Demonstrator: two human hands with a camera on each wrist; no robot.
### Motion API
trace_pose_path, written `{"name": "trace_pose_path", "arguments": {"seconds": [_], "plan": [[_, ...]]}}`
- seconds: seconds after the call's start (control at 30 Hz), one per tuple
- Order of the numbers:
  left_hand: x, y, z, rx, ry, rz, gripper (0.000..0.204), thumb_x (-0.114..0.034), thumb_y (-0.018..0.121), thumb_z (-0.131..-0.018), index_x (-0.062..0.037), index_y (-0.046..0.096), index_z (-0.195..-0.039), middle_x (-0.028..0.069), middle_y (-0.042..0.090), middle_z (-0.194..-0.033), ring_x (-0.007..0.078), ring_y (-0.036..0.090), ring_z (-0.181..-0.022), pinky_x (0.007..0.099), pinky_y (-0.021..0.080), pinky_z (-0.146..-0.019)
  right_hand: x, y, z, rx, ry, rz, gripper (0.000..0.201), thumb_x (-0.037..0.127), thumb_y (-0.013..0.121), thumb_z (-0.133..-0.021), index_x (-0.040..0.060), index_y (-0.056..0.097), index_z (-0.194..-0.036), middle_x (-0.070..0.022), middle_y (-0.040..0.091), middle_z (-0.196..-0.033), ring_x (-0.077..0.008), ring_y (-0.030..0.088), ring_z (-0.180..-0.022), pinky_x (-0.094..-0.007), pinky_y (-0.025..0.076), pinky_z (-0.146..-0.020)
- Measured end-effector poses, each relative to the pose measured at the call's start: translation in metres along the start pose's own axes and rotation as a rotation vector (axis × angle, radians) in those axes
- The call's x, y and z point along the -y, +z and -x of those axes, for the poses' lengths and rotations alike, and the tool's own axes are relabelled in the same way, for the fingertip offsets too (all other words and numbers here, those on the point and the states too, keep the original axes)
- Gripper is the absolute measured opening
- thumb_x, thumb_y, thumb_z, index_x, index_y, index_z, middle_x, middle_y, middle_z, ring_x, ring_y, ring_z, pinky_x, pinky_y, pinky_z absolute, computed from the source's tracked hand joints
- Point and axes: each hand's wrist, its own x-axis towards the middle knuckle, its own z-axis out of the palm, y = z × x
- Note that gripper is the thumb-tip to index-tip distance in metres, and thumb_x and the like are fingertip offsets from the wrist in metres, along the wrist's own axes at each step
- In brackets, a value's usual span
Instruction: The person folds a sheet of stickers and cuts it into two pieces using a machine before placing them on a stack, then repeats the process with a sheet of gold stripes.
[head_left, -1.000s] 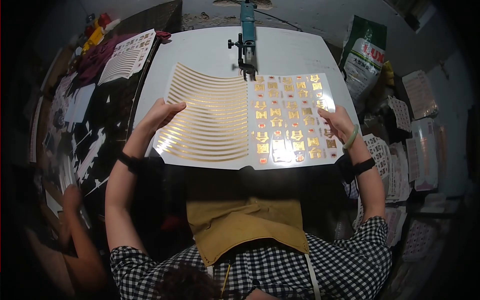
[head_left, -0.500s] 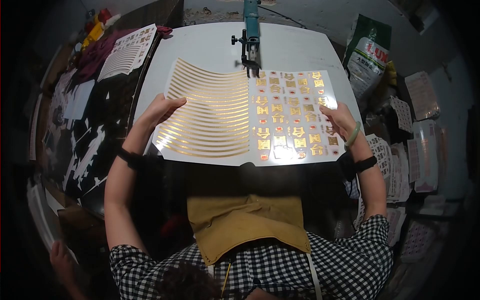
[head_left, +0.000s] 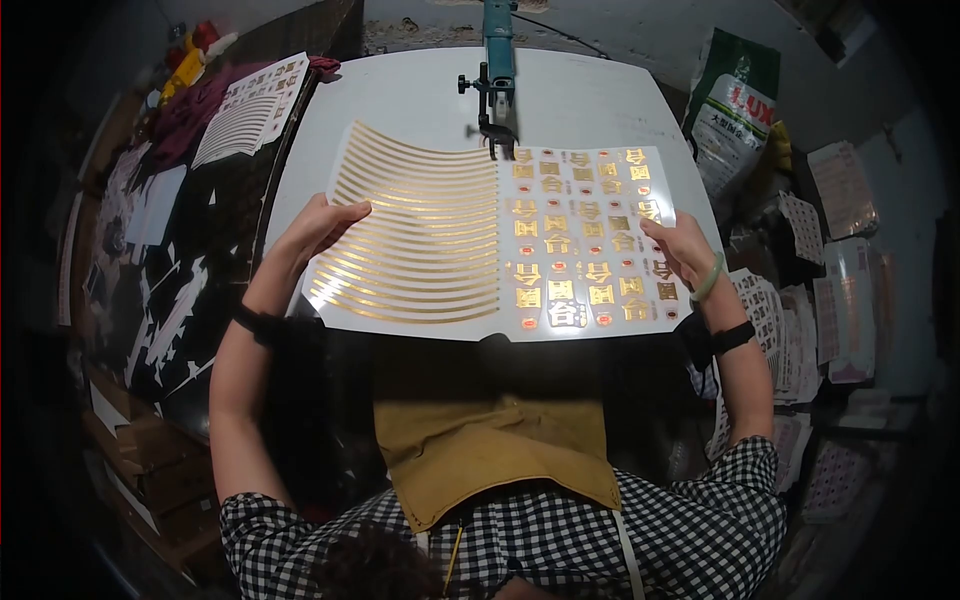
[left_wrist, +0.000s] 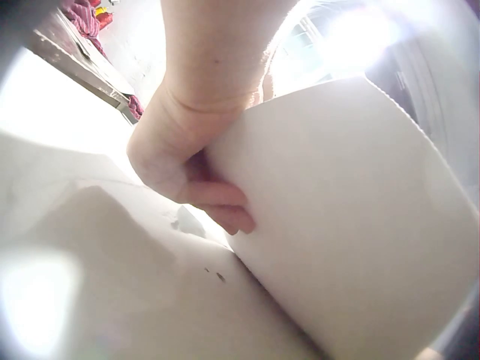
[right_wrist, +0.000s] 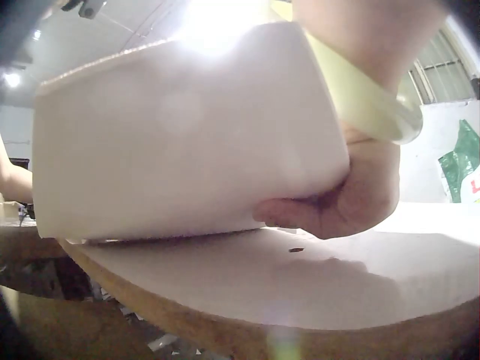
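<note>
A wide white sheet (head_left: 420, 230) with gold curved stripes on its left half and gold characters with red marks on its right half is held above the white table (head_left: 400, 85). The left hand (head_left: 325, 222) pinches its left edge, thumb on top; in the left wrist view that hand's fingers (left_wrist: 225, 196) press on the plain white underside. At the right edge, the right hand (head_left: 683, 245) grips the sheet, thumb on the printed face; in the right wrist view its fingers (right_wrist: 289, 214) curl beneath. The sheet bows slightly between both hands.
A teal machine arm with a black clamp (head_left: 497, 120) reaches over the sheet's top edge. Printed sheets (head_left: 255, 110) and white scraps lie on the dark surface at left. A green and white bag (head_left: 735, 110) stands at right, with sheet stacks (head_left: 770, 330) below it.
Another person's hand and the white thing it held at the far lower left have gone from view. Both hands keep their grip on the sheet, which has tilted slightly.
</note>
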Motion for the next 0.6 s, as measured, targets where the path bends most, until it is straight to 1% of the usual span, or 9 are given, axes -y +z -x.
{"name": "trace_pose_path", "arguments": {"seconds": [0.2, 0.3, 0.43, 0.5, 0.6], "plan": [[0.0, -0.0019, 0.0018, -0.006, 0.0, -0.006, 0.041, -0.013, 0.061, -0.091, 0.0137, 0.052, -0.12, 0.0204, 0.064, -0.109, 0.0228, 0.065, -0.096, 0.0333, 0.053, -0.086, -0.0031, 0.0009, -0.0055, -0.019, 0.004, 0.023, 0.035, 0.002, 0.062, -0.089, -0.0151, 0.051, -0.118, -0.0185, 0.064, -0.107, -0.0218, 0.066, -0.09, -0.0328, 0.055, -0.077], [-0.0008, -0.0013, 0.0007, -0.016, -0.004, -0.026, 0.04, -0.013, 0.062, -0.091, 0.0133, 0.053, -0.119, 0.0201, 0.064, -0.107, 0.0224, 0.066, -0.094, 0.0329, 0.053, -0.084, -0.0053, -0.0009, -0.0071, -0.013, 0.002, 0.011, 0.035, 0.003, 0.062, -0.089, -0.0152, 0.051, -0.117, -0.0183, 0.064, -0.106, -0.0218, 0.066, -0.088, -0.0331, 0.055, -0.076], [-0.0029, 0.0014, 0.0014, -0.033, -0.007, -0.033, 0.038, -0.014, 0.062, -0.091, 0.0124, 0.055, -0.117, 0.0193, 0.066, -0.104, 0.0213, 0.067, -0.089, 0.0321, 0.054, -0.081, -0.0052, -0.0028, -0.0089, -0.011, 0.023, 0.044, 0.038, 0.004, 0.063, -0.089, -0.0143, 0.049, -0.12, -0.0178, 0.063, -0.106, -0.0208, 0.066, -0.088, -0.0338, 0.055, -0.077], [-0.0024, 0.0016, 0.0012, -0.034, -0.002, -0.03, 0.037, -0.015, 0.062, -0.091, 0.0121, 0.056, -0.116, 0.019, 0.066, -0.103, 0.0209, 0.067, -0.088, 0.0319, 0.054, -0.081, -0.003, 0.0002, -0.0069, -0.029, 0.007, 0.027, 0.035, 0.004, 0.063, -0.09, -0.0155, 0.052, -0.116, -0.0177, 0.065, -0.103, -0.0208, 0.067, -0.086, -0.0329, 0.056, -0.072], [-0.0011, 0.0012, 0.0016, -0.029, 0.011, -0.012, 0.035, -0.015, 0.062, -0.091, 0.0117, 0.057, -0.114, 0.0185, 0.066, -0.101, 0.0203, 0.068, -0.087, 0.0311, 0.055, -0.079, -0.0041, -0.0013, -0.0089, -0.025, -0.007, 0.029, 0.034, 0.004, 0.063, -0.09, -0.0158, 0.052, -0.116, -0.0183, 0.065, -0.103, -0.0207, 0.067, -0.085, -0.0326, 0.056, -0.072]]}}
